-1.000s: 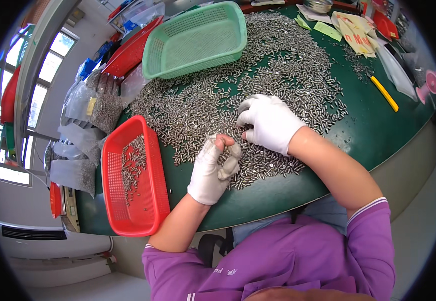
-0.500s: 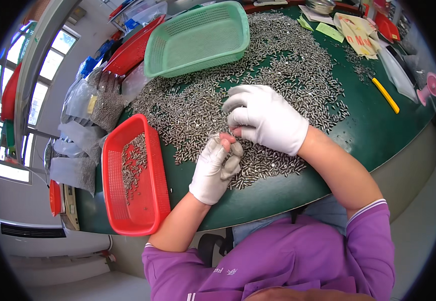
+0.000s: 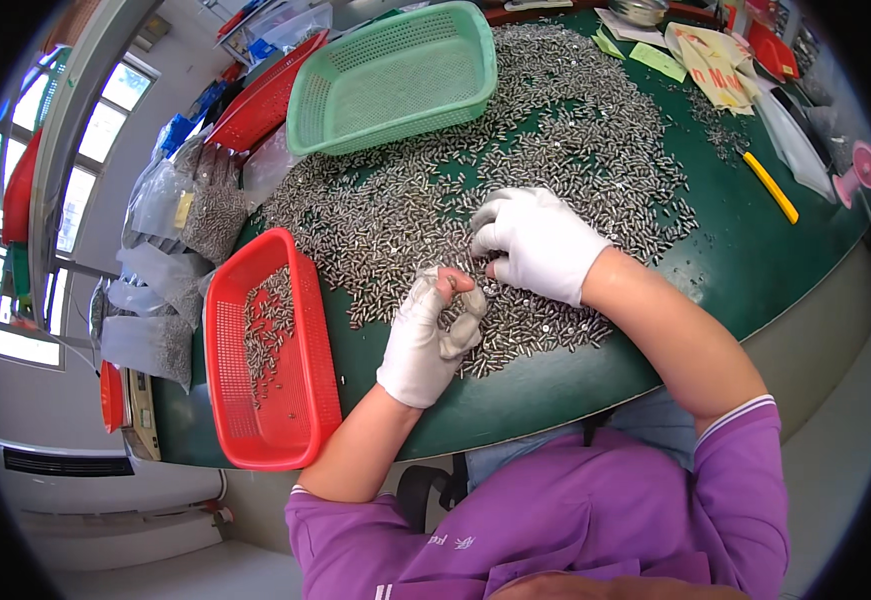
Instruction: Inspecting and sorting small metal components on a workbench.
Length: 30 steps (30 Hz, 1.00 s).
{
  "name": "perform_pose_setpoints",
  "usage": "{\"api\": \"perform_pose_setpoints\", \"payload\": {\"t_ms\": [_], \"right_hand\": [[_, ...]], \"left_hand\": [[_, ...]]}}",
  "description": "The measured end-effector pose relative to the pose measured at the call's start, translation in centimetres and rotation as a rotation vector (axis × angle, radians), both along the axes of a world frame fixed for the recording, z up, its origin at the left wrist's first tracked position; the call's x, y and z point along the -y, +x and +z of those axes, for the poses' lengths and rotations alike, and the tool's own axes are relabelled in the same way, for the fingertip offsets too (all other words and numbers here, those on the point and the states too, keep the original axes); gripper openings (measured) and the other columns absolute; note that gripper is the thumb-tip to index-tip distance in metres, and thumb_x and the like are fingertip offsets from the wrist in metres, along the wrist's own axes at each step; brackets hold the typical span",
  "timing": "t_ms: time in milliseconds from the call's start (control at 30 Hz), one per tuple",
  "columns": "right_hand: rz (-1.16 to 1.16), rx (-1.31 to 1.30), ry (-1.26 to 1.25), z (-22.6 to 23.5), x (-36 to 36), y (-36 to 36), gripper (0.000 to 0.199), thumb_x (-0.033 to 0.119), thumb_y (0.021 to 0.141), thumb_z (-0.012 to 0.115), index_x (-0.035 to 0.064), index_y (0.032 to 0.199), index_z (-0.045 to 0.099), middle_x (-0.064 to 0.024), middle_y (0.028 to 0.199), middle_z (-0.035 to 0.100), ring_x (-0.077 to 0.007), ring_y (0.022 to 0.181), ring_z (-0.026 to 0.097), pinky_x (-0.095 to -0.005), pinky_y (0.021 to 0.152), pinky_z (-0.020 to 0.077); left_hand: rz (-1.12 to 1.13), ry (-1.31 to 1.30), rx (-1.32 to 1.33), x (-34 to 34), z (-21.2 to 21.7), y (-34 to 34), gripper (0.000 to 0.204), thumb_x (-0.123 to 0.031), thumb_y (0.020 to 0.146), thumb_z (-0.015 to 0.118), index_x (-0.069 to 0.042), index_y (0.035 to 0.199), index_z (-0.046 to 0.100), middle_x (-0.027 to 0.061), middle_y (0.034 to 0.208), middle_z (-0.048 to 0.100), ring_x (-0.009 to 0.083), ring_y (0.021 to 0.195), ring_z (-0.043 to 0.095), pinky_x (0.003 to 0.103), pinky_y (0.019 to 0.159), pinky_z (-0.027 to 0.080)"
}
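Many small silvery metal pins [image 3: 610, 150], short and rounded at the ends, lie spread over the green tabletop. My left hand [image 3: 423, 340] wears a white glove with bare thumb and fingertips. Its fingers curl in, palm side up, and the thumb and a fingertip pinch together just above the near part of the heap. What sits between them is too small to tell. My right hand [image 3: 543, 245], also in a white glove, is palm down to the right of it. Its bent fingers reach down at the pins, the bare thumb tip close beside them; anything they grip is hidden.
A red basket [image 3: 217, 350] at the left holds some pins. A green basket [image 3: 310, 125] stands on the far part of the heap. Plastic bags of pins [image 3: 217, 215] line the left edge. A yellow-handled knife [image 3: 770, 188] and a pink object [image 3: 858, 175] lie at the right.
My right hand has moved slightly right and down, away from my left fingertips, onto the pins. My left hand stays in place, its thumb and fingertip slightly shifted.
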State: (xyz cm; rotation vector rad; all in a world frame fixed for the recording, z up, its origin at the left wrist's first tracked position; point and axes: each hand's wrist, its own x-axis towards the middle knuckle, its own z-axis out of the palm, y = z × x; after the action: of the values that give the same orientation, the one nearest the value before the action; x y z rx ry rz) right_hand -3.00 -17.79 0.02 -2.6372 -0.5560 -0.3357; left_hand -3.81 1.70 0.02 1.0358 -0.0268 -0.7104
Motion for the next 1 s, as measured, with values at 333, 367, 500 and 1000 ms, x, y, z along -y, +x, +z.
{"api": "perform_pose_setpoints", "payload": {"t_ms": [333,367,500,1000], "right_hand": [[0.019,0.008,-0.059,0.1,-0.5,-0.1,0.011,0.017,0.073,0.065,0.0114,0.082,0.068,-0.0041,0.100,0.063,-0.0226,0.103,0.056,-0.0396,0.090,0.0429],[0.016,0.005,-0.059,0.2,-0.4,-0.1,0.011,0.017,0.073,0.065,0.0114,0.082,0.068,-0.0041,0.100,0.063,-0.0226,0.103,0.056,-0.0396,0.090,0.0429],[0.000,-0.072,-0.009,0.8,0.2,-0.2,0.016,0.020,0.074,0.065,0.0122,0.087,0.069,-0.0047,0.107,0.063,-0.0226,0.110,0.054,-0.0397,0.094,0.0413],[0.006,-0.027,0.035,0.1,-0.3,0.0,0.010,0.017,0.070,0.068,0.0121,0.077,0.067,-0.0041,0.096,0.063,-0.0237,0.102,0.056,-0.0395,0.089,0.0431]], "left_hand": [[-0.023,-0.036,-0.034,-0.2,-0.4,0.1,0.023,-0.034,0.092,0.056,-0.011,0.099,0.056,0.0043,0.084,0.056,0.0069,0.049,0.033,0.021,0.048,0.027],[-0.001,-0.035,-0.033,-0.3,-0.4,0.1,0.023,-0.033,0.092,0.057,-0.011,0.099,0.056,0.0045,0.085,0.056,0.0071,0.049,0.033,0.021,0.049,0.028],[0.037,-0.119,-0.035,-0.4,-0.5,0.3,0.027,-0.033,0.092,0.056,-0.011,0.105,0.057,0.0046,0.090,0.057,0.0075,0.050,0.032,0.022,0.052,0.029],[-0.011,-0.185,-0.107,-0.4,-0.5,0.5,0.026,-0.036,0.092,0.056,-0.012,0.097,0.061,0.0024,0.080,0.054,0.0063,0.048,0.030,0.021,0.048,0.026]]}}
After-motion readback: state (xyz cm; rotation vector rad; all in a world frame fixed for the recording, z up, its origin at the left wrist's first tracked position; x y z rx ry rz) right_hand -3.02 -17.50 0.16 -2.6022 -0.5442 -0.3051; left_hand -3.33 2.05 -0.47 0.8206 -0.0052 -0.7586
